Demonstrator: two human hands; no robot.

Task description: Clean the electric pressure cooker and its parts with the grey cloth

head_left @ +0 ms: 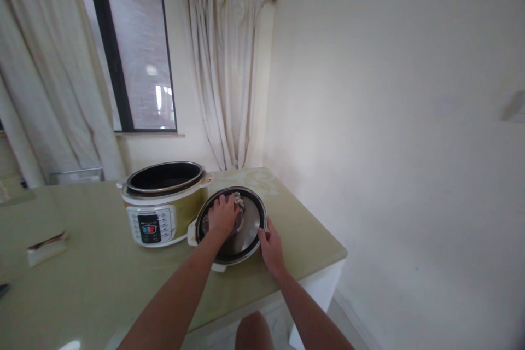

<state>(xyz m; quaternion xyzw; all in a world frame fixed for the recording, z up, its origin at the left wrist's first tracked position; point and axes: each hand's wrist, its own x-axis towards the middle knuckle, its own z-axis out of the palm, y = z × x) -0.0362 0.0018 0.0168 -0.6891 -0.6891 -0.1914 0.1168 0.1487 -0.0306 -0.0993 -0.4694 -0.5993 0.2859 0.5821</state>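
The pressure cooker lid (251, 219) is tilted with its metal inner face toward me, close against the right side of the cooker. My left hand (222, 214) presses a crumpled greyish cloth (238, 203) onto that inner face, its fingers bent over the cloth. My right hand (271, 245) grips the lid's right rim, with the thumb on the near side and the fingers partly hidden behind. The electric pressure cooker (191, 210) stands uncovered, with a dark inside and a control panel on its front.
A pale green table (102, 295) carries everything, and its right corner lies near the white wall (389, 147). A small white and dark red packet (47, 249) rests at the left. Behind the table are curtains (229, 65) and a window (141, 54).
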